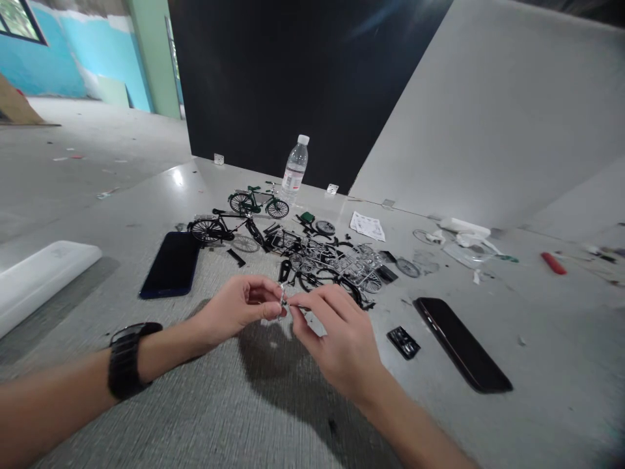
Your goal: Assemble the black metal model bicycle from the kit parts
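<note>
My left hand (234,309) and my right hand (336,342) meet above the grey table, and both pinch a tiny silver metal part (283,301) between their fingertips. A black watch (127,358) is on my left wrist. Just beyond the hands lies a heap of small black and silver model bicycle parts (332,264). A black model bicycle (219,228) and a green model bicycle (258,202) stand further back on the left.
A dark blue phone (170,264) lies to the left, a black phone (461,342) to the right with a small black piece (403,342) beside it. A water bottle (295,168), an instruction sheet (367,226), a white box (41,277), plastic wrappings (463,238) and a red object (553,263) are around.
</note>
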Motion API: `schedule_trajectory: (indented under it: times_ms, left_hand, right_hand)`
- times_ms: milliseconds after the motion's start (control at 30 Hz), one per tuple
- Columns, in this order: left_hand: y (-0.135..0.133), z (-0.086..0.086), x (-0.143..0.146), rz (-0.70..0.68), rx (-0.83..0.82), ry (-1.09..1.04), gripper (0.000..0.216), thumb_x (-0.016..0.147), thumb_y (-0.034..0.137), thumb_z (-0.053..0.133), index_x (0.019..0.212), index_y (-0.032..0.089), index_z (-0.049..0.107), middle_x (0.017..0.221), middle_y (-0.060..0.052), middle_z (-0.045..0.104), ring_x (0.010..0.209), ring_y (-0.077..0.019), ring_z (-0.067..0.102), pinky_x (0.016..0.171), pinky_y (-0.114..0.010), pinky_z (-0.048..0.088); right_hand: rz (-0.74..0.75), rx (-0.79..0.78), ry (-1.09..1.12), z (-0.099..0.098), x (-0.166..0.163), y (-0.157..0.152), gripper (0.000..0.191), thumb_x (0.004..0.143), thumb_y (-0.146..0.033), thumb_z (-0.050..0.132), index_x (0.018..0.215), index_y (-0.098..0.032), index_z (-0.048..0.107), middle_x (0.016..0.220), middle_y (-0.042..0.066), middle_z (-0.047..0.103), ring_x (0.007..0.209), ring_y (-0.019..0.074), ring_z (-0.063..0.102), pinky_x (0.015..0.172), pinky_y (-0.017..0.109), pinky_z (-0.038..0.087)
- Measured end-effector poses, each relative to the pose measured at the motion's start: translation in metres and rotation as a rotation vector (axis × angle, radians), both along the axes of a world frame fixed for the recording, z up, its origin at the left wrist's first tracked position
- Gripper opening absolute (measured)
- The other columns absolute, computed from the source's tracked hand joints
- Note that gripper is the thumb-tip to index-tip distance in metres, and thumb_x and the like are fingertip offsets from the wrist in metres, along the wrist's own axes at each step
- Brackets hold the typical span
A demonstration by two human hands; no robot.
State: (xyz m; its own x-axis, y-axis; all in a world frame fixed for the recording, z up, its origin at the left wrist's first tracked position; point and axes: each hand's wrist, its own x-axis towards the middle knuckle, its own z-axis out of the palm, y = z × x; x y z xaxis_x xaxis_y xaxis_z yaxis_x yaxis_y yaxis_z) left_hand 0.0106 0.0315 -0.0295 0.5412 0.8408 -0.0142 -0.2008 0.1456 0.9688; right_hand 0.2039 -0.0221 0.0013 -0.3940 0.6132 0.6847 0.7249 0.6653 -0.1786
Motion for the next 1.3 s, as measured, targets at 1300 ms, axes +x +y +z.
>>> schedule_trajectory:
  times_ms: [1300]
  left_hand:
    - [-0.002,0.005,-0.001,0.189,0.103,0.082,0.024,0.068,0.026,0.085,0.071,0.017,0.063,0.073,0.001,0.064,0.063,-0.011,0.057,0.059,-0.023,0.047]
  right_hand:
    - [0.076,-0.145,-0.128,0.004,0.011,-0.007,0.02,0.101,-0.007,0.046,0.114,-0.012,0.06,0.092,0.008,0.06,0.082,0.0178,0.054,0.07,0.031,0.05]
